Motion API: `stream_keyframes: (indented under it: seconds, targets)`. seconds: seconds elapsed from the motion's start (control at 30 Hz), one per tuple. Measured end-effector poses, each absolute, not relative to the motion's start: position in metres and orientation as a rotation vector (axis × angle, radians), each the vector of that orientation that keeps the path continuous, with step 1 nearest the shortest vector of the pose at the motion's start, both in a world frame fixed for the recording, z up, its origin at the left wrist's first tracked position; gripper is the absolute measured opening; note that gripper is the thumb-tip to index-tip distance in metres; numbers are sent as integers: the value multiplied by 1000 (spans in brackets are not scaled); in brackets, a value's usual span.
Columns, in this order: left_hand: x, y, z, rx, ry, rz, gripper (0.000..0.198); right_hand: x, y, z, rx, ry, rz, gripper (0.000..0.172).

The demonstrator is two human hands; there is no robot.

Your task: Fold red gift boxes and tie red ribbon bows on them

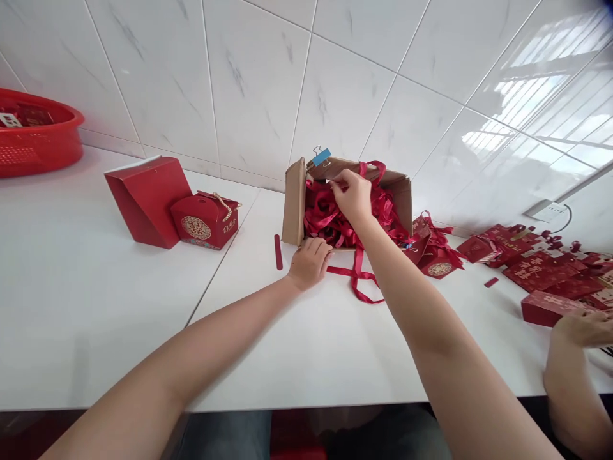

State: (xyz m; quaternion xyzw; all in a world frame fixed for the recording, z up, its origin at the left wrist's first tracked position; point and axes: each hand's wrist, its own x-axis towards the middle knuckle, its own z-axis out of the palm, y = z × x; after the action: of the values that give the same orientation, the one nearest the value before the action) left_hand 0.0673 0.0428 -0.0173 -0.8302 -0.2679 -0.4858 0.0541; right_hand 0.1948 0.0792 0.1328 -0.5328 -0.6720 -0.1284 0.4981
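A cardboard box [293,203] full of dark red ribbons [322,214] stands against the tiled wall, with a blue binder clip [321,157] on its back edge. My left hand [310,263] is closed over the box's front edge near the left corner. Above the ribbons, inside the box opening, my right hand [353,195] is pinched; whatever lies between its fingertips is too small to make out. A loop of ribbon [366,298] hangs over the front edge onto the white table.
Two red gift boxes [156,201] [205,220] and a red basket [43,150] are at left. Red strips [278,252] [491,282] lie beside the cardboard box and farther right. Many red boxes [541,271] stand at right, where another person's hand [584,327] touches one.
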Motion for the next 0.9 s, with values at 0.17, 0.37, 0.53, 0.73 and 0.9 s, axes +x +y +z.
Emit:
stream_keyframes:
  seconds: [0.17, 0.37, 0.53, 0.73, 0.9]
  targets:
    - [66, 46, -9, -2532, -855, -1558, 32, 216, -8, 127, -1059, -1185, -238, 14]
    - [62, 62, 1, -2699, -838, -1630, 56, 237, -59, 43, -1046, -885, 340, 23]
    - [57, 57, 7, -2553, -1021, -1998, 49, 227, -62, 11, -1071, -911, 530, 23]
    - [49, 1, 13, -2974, -1105, -1662, 31, 211, -67, 10, -1063, -1066, 620, 26]
    - [48, -25, 14, -3303, -1220, -1557, 24, 202, -72, 10, -987, -1112, 717, 27]
